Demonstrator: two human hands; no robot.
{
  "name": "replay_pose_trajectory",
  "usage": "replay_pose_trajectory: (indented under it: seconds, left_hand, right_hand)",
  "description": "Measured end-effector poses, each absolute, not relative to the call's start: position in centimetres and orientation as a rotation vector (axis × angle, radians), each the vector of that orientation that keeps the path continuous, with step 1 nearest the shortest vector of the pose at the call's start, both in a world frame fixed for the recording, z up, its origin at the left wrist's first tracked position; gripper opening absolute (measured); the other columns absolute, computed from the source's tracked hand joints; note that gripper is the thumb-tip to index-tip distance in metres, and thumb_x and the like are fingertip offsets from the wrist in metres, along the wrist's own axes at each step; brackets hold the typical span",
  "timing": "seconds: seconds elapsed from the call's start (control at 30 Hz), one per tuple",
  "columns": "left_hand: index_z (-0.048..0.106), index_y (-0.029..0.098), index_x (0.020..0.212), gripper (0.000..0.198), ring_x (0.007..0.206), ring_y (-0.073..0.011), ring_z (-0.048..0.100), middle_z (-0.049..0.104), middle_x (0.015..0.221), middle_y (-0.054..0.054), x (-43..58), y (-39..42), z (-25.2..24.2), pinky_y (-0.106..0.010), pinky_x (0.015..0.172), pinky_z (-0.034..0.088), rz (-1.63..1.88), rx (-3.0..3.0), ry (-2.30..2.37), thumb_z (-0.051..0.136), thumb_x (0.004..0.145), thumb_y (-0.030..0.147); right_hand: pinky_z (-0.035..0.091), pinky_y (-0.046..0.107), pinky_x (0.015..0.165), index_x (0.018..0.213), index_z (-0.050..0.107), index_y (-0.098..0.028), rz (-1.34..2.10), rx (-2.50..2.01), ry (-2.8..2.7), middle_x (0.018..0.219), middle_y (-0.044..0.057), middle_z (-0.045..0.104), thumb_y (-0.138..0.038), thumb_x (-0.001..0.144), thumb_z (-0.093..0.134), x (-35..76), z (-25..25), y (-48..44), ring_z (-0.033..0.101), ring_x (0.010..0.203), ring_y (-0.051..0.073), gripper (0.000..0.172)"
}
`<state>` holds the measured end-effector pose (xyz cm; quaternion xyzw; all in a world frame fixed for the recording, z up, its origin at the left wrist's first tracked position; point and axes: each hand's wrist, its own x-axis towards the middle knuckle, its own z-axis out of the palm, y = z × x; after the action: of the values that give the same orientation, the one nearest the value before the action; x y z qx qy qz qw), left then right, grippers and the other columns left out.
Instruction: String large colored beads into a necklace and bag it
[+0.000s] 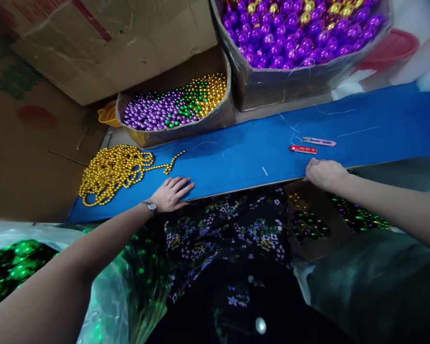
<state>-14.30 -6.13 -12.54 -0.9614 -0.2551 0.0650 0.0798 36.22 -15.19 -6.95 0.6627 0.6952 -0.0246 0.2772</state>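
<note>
My left hand (pixel 172 193), with a watch at the wrist, lies on the front edge of the blue work surface (pixel 236 157), its fingers spread and holding nothing. To its left is a pile of gold bead strands (pixel 111 172), whose loose end (pixel 174 161) reaches toward the hand. My right hand (pixel 324 173) rests closed on the same edge further right, its fingers curled at the board; whether it grips anything is hidden. Just beyond it lie a small red packet (pixel 303 150) and pink-handled thread snips (pixel 320 141). A short white piece (pixel 264 171) lies between the hands.
Behind the surface stand a box of small purple, green and gold beads (pixel 175 132) and a taller box of large purple balls (pixel 283 88). Cardboard boxes (pixel 129 52) rise at the left. Green balls in plastic (pixel 25 258) are at lower left; an open carton (pixel 322 210) is below my right hand.
</note>
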Motion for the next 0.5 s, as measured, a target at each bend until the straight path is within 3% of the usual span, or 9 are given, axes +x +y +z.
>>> replay_pose_trajectory:
  seconds: [0.5]
  left_hand:
    - [0.035, 0.018, 0.143, 0.065, 0.125, -0.035, 0.036, 0.039, 0.143, -0.015, -14.79, -5.77, -13.12, -0.049, 0.098, 0.032, 0.126, -2.839, -0.718, 0.038, 0.088, 0.054]
  right_hand:
    - [0.054, 0.043, 0.065, 0.1, 0.062, 0.002, 0.032, 1.69, 1.889, 0.091, 0.024, 0.059, -0.027, 0.089, 0.047, 36.5, -6.99, -14.9, 0.064, 0.082, 0.033, 0.034]
